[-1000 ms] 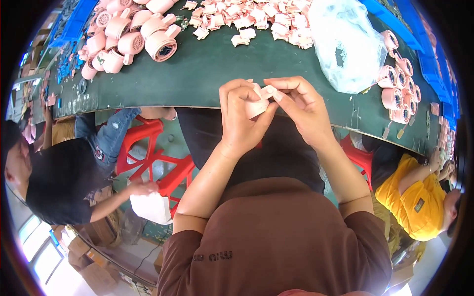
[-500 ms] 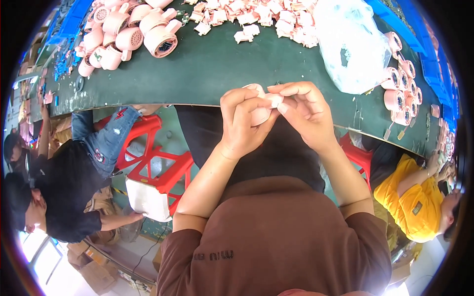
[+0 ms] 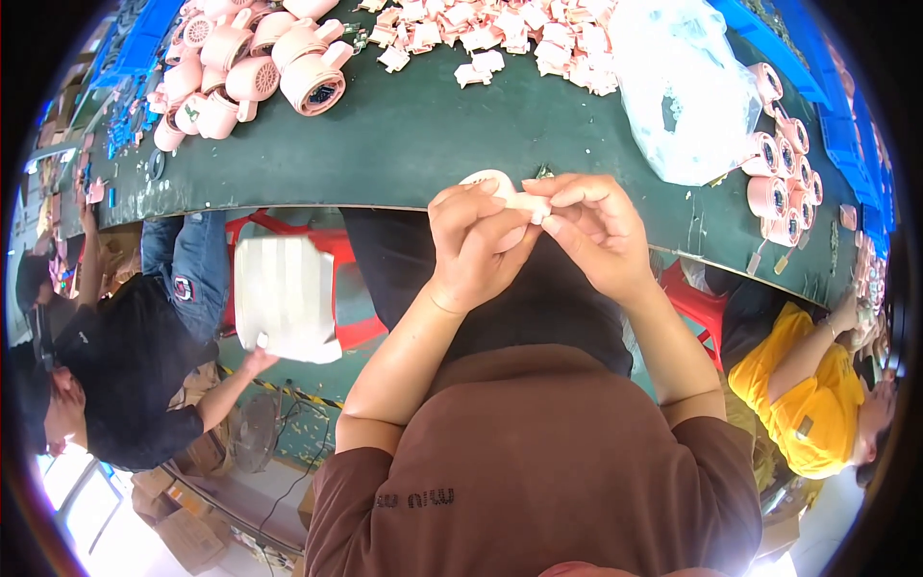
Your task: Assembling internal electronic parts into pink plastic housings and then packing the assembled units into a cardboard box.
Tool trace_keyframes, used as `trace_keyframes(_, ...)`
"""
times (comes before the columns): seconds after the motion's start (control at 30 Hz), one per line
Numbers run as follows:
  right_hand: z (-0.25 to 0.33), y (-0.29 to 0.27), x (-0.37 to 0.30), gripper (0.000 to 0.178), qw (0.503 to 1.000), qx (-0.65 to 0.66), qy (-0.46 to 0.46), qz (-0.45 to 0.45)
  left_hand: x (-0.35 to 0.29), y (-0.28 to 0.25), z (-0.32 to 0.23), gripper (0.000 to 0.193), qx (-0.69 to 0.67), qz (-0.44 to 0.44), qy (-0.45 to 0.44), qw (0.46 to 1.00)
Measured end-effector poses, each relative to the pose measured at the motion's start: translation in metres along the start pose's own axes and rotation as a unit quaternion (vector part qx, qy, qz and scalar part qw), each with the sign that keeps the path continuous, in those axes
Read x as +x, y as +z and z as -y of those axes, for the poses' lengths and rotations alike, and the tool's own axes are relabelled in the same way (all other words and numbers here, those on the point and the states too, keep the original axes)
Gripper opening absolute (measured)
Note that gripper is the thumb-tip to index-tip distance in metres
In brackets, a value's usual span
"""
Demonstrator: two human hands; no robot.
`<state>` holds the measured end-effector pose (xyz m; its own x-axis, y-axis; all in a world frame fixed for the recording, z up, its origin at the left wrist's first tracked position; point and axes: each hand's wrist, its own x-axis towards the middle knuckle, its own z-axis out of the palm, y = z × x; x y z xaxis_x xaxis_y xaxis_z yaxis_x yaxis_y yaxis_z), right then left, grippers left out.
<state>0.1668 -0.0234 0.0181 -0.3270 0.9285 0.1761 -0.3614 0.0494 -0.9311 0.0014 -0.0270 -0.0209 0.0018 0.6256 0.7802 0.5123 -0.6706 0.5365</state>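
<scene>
My left hand (image 3: 473, 245) is closed around a pink plastic fan housing (image 3: 492, 180), whose round end shows above the fingers. A narrow pink stub points from it toward my right hand (image 3: 608, 236). There the thumb and forefinger pinch a small whitish piece (image 3: 539, 215) at the stub's tip. Both hands meet over the near edge of the green table (image 3: 385, 154); my left fingers hide much of the housing. Just beyond my right fingertips lies a small dark green part (image 3: 545, 171).
Pink fan housings (image 3: 255, 77) are heaped at the far left, small pink plastic pieces (image 3: 481, 67) at the far middle. A clear plastic bag (image 3: 683, 115) stands right of them, beside stacked round pink units (image 3: 769, 195). People sit on both sides; the left one holds a whitish board (image 3: 284, 298).
The housing has turned in my left hand, so its round end sits higher and the stub shows more. My right hand moved slightly down. The person at left has raised the whitish board.
</scene>
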Motion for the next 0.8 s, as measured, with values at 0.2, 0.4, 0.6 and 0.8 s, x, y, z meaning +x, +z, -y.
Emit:
trace_keyframes(0.2, -0.003, -0.004, -0.002, 0.019, 0.999, -0.004, 0.033, -0.014, 0.002, 0.001, 0.0, 0.044, 0.017, -0.013, 0.037, 0.999)
trace_keyframes(0.4, -0.007, -0.002, 0.004, 0.016, 1.0, -0.005, 0.007, -0.021, 0.012, 0.0, -0.002, 0.045, 0.039, 0.006, 0.027, 0.999)
trace_keyframes(0.6, -0.005, -0.002, 0.021, 0.018, 0.99, -0.014, 0.096, -0.098, 0.026, 0.001, -0.002, 0.05, 0.072, 0.08, -0.071, 0.992)
trace_keyframes(0.8, -0.001, -0.006, 0.026, 0.019, 0.984, -0.008, 0.128, -0.122, 0.038, 0.003, -0.004, 0.049, 0.074, 0.137, -0.113, 0.981)
